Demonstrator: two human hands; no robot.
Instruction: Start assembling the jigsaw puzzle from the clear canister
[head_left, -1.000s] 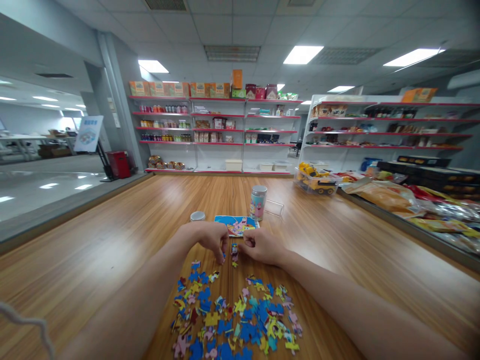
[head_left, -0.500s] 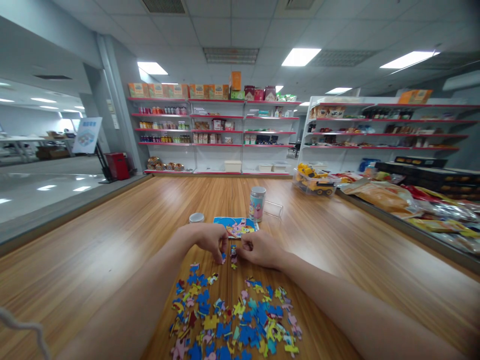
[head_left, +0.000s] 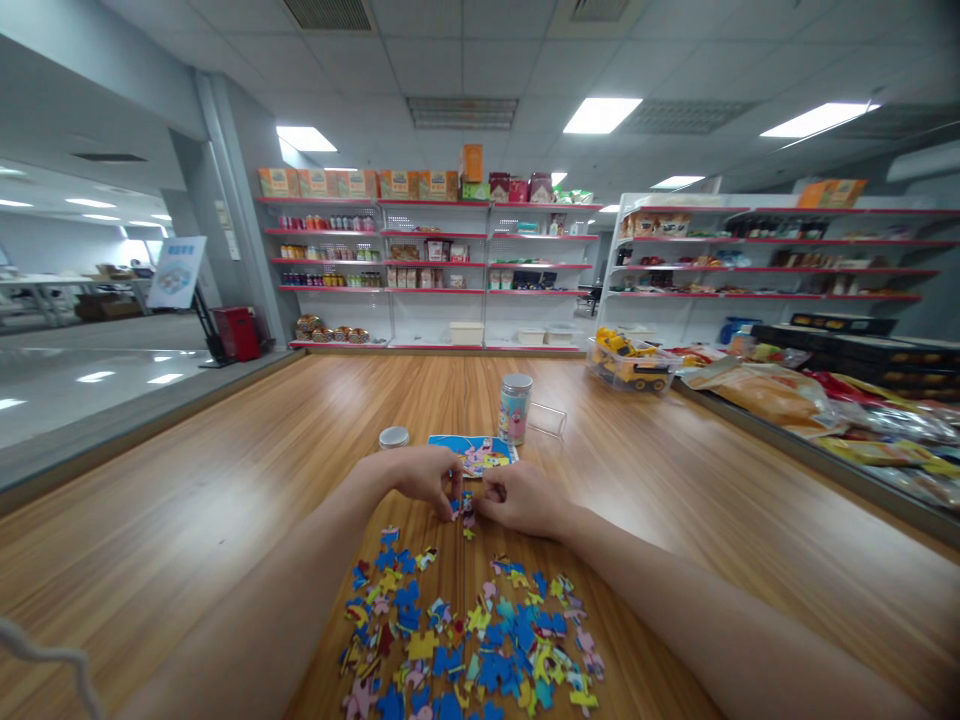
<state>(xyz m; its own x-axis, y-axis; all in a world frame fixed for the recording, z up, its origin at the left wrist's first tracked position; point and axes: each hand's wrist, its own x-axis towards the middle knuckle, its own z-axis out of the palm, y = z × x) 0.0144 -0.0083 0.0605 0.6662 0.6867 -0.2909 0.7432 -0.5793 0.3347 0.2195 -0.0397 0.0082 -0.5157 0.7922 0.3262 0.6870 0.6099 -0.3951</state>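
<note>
My left hand [head_left: 431, 478] pinches a small blue and pink puzzle piece [head_left: 454, 510] against the tabletop. Just to its right lies a short upright strip of joined puzzle pieces [head_left: 469, 508], its lower tip yellow. My right hand [head_left: 517, 497] is closed beside that strip, fingers curled at its right edge; whether they grip it is hard to make out. Beyond both hands lies a picture card [head_left: 472, 452] with cartoon figures on blue, partly covered by my left hand. Many loose puzzle pieces [head_left: 480, 640] are spread over the wood nearer to me.
A cartoon-printed can [head_left: 515, 410] stands behind the card, with a wire stand [head_left: 549, 420] at its right. A round metal lid [head_left: 394, 437] lies to the left. Farther right are a clear bin of yellow toy trucks [head_left: 630, 362] and bagged goods [head_left: 772, 395]. Stocked shelves [head_left: 435, 262] line the back.
My left hand has shifted slightly right, bringing its puzzle piece up close to the joined strip. The right hand has stayed nearly still.
</note>
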